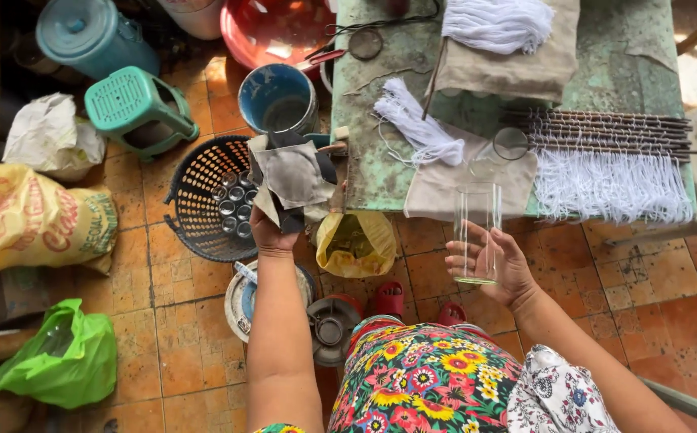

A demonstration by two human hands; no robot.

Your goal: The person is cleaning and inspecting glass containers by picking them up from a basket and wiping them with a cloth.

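A clear glass (pixel 477 232) was held upright in the right hand (pixel 497 265), fingers closed round it, near the table's edge. A grey cloth (pixel 292 180) was gripped in the left hand (pixel 272 232). Wiping appeared not begun; more glasses (pixel 232 204) remained in the black basket (pixel 196 200) at left.

A home craft workshop: worn green worktable (pixel 364 172), white thread bundles (pixel 421 128), tiled floor (pixel 188 337).

a bulging yellow sack (pixel 32 216) with red and green print lay on the floor at the far left. above it sat a crumpled white bag (pixel 50 136), and below it a bright green plastic bag (pixel 64 361). a small yellow plastic bag (pixel 356 244) sagged open on the tiles just under the green surface's (pixel 629 56) near edge.
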